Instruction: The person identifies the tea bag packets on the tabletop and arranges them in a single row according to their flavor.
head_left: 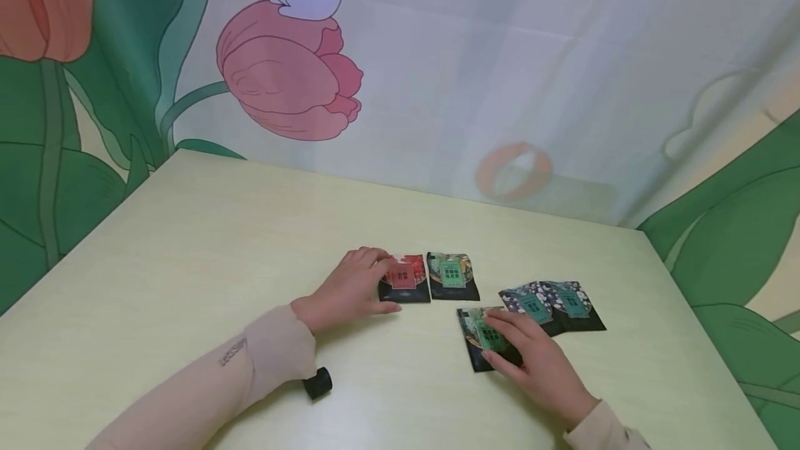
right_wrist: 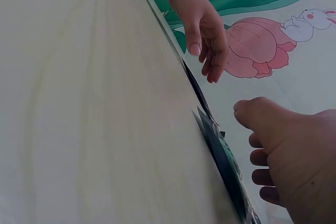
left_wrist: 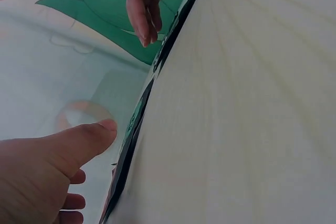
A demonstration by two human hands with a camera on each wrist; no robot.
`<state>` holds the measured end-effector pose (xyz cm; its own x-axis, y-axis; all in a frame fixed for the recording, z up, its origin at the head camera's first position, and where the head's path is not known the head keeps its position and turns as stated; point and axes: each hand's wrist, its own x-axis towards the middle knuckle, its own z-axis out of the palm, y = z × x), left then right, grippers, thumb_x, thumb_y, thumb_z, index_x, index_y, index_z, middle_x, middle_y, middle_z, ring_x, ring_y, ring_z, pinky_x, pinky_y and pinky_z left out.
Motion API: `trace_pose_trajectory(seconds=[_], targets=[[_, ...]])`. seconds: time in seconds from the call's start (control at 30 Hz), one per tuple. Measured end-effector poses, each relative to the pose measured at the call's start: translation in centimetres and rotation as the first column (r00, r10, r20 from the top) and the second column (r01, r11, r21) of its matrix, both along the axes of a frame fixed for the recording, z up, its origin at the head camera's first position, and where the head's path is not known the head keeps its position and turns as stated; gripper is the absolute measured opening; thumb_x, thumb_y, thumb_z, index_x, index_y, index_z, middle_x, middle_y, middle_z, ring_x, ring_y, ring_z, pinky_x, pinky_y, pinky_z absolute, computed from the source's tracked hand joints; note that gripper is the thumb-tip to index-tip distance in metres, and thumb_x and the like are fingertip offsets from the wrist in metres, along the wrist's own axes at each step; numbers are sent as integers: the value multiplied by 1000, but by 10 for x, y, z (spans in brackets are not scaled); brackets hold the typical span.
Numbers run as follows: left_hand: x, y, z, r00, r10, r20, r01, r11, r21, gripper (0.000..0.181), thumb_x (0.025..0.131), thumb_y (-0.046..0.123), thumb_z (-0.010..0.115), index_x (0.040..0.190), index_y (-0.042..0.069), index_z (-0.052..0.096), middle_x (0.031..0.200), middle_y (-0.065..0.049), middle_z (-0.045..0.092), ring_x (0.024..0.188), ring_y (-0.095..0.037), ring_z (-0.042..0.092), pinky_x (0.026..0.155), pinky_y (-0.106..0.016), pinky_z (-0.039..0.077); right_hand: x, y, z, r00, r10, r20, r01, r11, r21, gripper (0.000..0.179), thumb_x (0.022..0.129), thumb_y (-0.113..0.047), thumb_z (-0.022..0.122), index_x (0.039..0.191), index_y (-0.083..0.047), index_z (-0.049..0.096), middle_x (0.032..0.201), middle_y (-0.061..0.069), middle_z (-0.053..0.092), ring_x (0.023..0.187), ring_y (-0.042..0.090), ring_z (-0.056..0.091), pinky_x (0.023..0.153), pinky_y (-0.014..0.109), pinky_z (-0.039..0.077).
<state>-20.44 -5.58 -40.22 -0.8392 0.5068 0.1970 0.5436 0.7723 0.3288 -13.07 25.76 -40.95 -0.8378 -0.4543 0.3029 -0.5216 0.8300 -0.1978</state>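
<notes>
My left hand [head_left: 353, 287] is spread beside a red and black packet [head_left: 409, 276], its fingertips over the packet's left edge. To the right of that one lies a green and black packet [head_left: 453, 276]. My right hand [head_left: 531, 356] hovers low over a second green packet [head_left: 475, 339] and covers its right part. In the right wrist view the thumb [right_wrist: 257, 111] stands apart from the bent fingers, with no packet between them. Two blue floral packets [head_left: 571, 304] overlap just behind the right hand.
The packets lie on a pale wood-grain table [head_left: 206, 248]. A curtain [head_left: 425, 89] printed with tulips and a white rabbit hangs along the back edge. A small black cylinder [head_left: 318, 384] shows at the left wrist, below the sleeve.
</notes>
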Motion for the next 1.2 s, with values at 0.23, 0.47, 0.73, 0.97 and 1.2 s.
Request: trace_pose_trajectory(seconds=[0.23,0.47,0.73,0.97,1.2], targets=[[-5,10,-3,1000,-14,19,15,1000,-18,66,81,49,72,130,8,57,132,-10,54,125,-27,47,111,-45,35,1,0,-5,998,-4,63,2,999,36,44,84,-37,72,124,-19,64,131,0,59,121,23,56,98,44,50],[-8,11,-6,998,-16,55,18,999,-40,65,84,48,69,135,11,54,135,-11,54,128,-29,47,113,-45,33,1,1,-7,997,-6,74,1,998,61,44,85,-38,71,125,-21,64,132,-1,58,122,22,55,99,44,49],[-8,7,-11,998,-23,54,25,999,-40,53,87,42,68,131,14,58,136,-10,54,129,-28,46,112,-46,33,1,4,-11,998,16,58,-19,999,39,44,85,-38,71,125,-22,64,132,-1,58,122,22,54,98,44,49],[-8,5,-15,998,-30,50,31,999,-28,49,87,42,68,128,15,60,135,-6,55,129,-26,46,112,-46,33,2,6,-14,997,14,70,-15,1000,17,43,85,-38,71,125,-22,64,132,-2,58,121,21,54,98,44,50],[-9,2,-14,999,-31,27,32,999,-37,48,87,41,68,127,15,61,135,-5,55,128,-26,47,111,-46,34,-2,6,-15,998,52,42,-51,999,-11,44,85,-37,72,125,-22,64,131,-2,58,121,21,53,100,42,48]])
